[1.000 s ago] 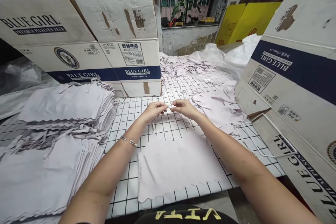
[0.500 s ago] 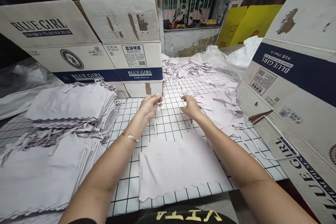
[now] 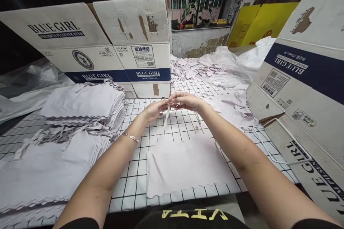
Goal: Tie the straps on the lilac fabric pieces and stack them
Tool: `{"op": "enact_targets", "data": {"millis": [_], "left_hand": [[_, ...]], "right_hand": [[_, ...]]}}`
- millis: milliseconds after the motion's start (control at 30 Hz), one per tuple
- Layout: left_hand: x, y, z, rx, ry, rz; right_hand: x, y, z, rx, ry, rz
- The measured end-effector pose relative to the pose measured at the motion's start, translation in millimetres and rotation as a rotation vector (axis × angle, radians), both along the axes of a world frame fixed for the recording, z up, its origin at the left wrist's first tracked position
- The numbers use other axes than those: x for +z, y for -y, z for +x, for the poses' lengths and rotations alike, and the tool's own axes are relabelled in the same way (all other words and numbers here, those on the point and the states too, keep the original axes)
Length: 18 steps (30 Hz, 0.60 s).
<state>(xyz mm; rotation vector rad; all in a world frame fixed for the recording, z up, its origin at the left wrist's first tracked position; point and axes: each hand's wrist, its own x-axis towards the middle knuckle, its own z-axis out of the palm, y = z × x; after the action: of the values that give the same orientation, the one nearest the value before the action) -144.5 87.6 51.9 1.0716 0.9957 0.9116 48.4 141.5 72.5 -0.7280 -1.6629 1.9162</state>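
A pale pink garment piece [image 3: 188, 166] with a wavy lower edge lies flat on the table in front of me. Beyond its top edge, my left hand [image 3: 156, 110] and my right hand [image 3: 186, 101] meet at the fingertips. From that meeting point a thin fabric strap [image 3: 166, 118] hangs down toward the garment. The fingers of both hands are pinched at the strap's upper end; their overlap hides the exact grip. A second strap [image 3: 198, 121] shows below my right wrist.
Stacks of similar garments [image 3: 77, 103] lie at the left. Loose pink pieces [image 3: 225, 107] spread at the right, and a heap of straps [image 3: 190, 68] lies at the back. Cardboard beer cartons [image 3: 142, 53] stand as walls on both sides of the grid-patterned tablecloth [image 3: 134, 175].
My right hand has moved left and closed against the fingertips of my left hand at the strap. The two hands were apart before. The view has shifted slightly.
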Motion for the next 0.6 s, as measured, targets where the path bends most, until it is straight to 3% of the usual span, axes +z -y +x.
{"op": "enact_targets", "data": {"millis": [67, 133, 267, 333, 400, 533, 600], "left_hand": [[-11.3, 4.2, -7.6, -0.168, -0.066, 0.002], [-21.2, 6.2, -8.8, -0.207, -0.157, 0.072], [-33.8, 4.4, -2.3, -0.032, -0.452, 0.298], [-36.9, 3.8, -0.9, 0.077, -0.517, 0.388], [-38.6, 5.7, -1.7, 0.134, -0.508, 0.433], [-42.0, 16.1, -4.7, 0.173, -0.495, 0.534], [-44.5, 22.2, -5.4, 0.182, -0.482, 0.549]], "right_hand": [[5.7, -0.7, 10.9, 0.070, 0.097, 0.101], [13.0, 3.8, 16.3, 0.084, 0.262, 0.295], [29.4, 34.0, 18.5, -0.014, 0.603, 0.822], [33.2, 54.0, 20.2, 0.070, 0.617, 0.964], [29.1, 68.5, 22.4, 0.142, 0.542, 0.916], [-5.4, 71.8, 18.2, -0.191, 0.422, 0.459], [-27.7, 67.8, 9.6, -0.217, 0.373, 0.238]]}}
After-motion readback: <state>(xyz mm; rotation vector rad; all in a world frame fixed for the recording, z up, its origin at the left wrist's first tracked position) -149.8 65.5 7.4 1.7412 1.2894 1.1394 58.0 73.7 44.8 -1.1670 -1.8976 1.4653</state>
